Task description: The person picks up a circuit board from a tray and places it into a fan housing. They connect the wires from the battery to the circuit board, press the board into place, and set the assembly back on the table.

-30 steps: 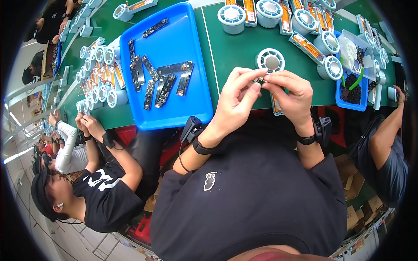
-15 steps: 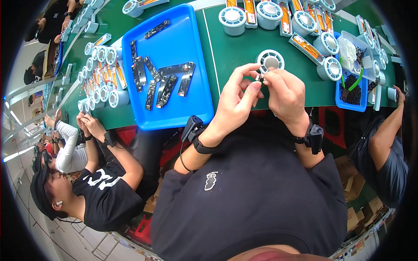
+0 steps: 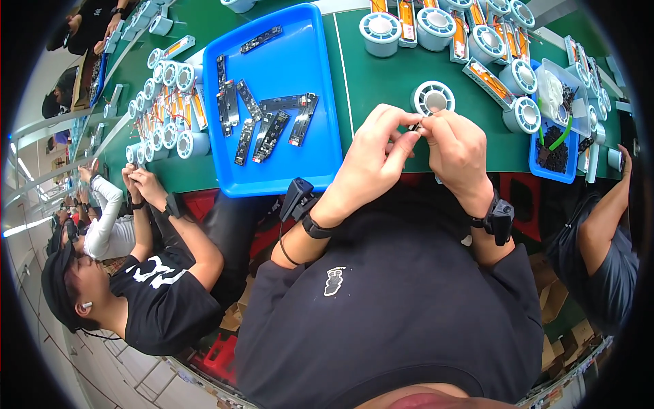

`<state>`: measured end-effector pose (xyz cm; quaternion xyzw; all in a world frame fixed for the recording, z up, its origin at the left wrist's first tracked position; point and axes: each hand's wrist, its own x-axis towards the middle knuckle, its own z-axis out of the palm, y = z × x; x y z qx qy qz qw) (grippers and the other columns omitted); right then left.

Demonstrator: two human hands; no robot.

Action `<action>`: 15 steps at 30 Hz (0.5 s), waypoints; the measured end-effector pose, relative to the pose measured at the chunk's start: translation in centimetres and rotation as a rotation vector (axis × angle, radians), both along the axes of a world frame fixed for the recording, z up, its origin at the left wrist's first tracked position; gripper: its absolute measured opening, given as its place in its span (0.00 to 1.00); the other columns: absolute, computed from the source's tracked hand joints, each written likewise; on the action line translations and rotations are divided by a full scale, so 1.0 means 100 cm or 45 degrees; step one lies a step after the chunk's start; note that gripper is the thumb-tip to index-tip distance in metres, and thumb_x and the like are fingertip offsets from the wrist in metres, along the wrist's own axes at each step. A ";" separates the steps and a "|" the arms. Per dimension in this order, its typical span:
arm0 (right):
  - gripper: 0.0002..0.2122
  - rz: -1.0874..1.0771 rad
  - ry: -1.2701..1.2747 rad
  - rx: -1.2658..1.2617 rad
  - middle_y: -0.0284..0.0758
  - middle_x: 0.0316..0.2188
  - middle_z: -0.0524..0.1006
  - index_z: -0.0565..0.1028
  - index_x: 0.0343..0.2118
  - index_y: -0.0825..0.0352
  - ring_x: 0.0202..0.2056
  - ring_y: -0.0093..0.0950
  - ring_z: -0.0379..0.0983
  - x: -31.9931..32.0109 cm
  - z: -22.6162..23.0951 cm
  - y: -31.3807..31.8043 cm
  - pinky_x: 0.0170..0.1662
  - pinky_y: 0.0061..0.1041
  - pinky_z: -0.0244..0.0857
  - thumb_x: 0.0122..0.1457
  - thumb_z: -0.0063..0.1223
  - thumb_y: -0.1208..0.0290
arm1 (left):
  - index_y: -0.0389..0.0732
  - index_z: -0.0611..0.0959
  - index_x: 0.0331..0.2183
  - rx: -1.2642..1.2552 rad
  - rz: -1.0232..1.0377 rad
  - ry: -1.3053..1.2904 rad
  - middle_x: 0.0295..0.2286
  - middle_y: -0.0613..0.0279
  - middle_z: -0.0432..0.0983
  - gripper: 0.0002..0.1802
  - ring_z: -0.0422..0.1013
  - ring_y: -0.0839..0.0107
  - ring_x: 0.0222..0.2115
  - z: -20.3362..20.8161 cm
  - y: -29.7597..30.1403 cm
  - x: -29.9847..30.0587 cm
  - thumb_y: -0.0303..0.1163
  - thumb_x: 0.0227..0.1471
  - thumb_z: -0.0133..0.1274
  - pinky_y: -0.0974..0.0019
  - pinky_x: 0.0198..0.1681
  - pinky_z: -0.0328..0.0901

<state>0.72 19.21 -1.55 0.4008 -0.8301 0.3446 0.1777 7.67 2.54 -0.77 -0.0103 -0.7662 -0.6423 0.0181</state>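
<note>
Both my hands meet just in front of a light-blue round housing (image 3: 446, 91) with a silver disc in its middle, standing on the green table. Thumb and index finger of my left hand (image 3: 381, 146) are closed on a small dark part (image 3: 413, 127). My right hand (image 3: 458, 146) pinches the same part from the other side, fingers curled. Most of the part is hidden by the fingertips, so its kind cannot be made out. To the left lies a blue tray (image 3: 272, 178) holding several narrow black circuit boards (image 3: 272, 136).
Rows of light-blue housings with orange-wired bodies stand at the far right (image 3: 487, 42) and left (image 3: 170, 102). On the right, a blue bin (image 3: 557, 175) holds small black parts beneath a clear container. Co-workers sit at left (image 3: 170, 293) and right (image 3: 603, 232).
The view has shifted slightly, moving the table things rightward in the picture. My fingers have closed in further around the small part, with my right hand turned more knuckles-up.
</note>
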 end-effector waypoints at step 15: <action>0.09 0.022 -0.461 -0.212 0.37 0.23 0.78 0.76 0.33 0.69 0.22 0.26 0.73 -0.004 0.005 0.016 0.26 0.24 0.66 0.52 0.68 0.79 | 0.35 0.77 0.46 -0.077 -0.219 -0.050 0.37 0.61 0.71 0.10 0.72 0.77 0.28 0.003 -0.005 -0.008 0.20 0.63 0.50 0.72 0.29 0.68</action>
